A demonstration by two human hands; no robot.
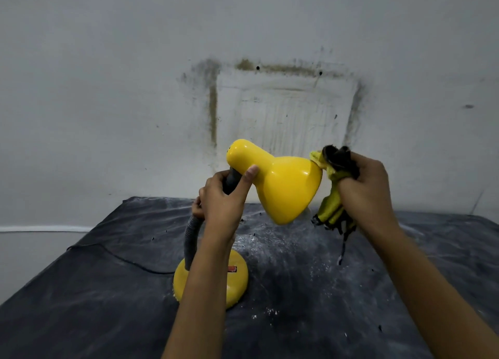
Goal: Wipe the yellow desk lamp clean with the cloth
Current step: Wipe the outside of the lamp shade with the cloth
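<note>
The yellow desk lamp (280, 186) stands on a dark table, its glossy shade tilted down to the right. Its round yellow base (237, 280) sits behind my left forearm. My left hand (224, 204) grips the grey flexible neck (193, 240) just below the shade, thumb resting on the shade. My right hand (370, 188) is closed on a bunched yellow and black cloth (334, 175). The cloth presses against the right rim of the shade, and frayed ends hang down below my hand.
The table (310, 291) is covered in a dark sheet dusted with white specks. A black power cord (118, 257) runs left from the lamp base. A stained white wall (283, 107) rises right behind the table.
</note>
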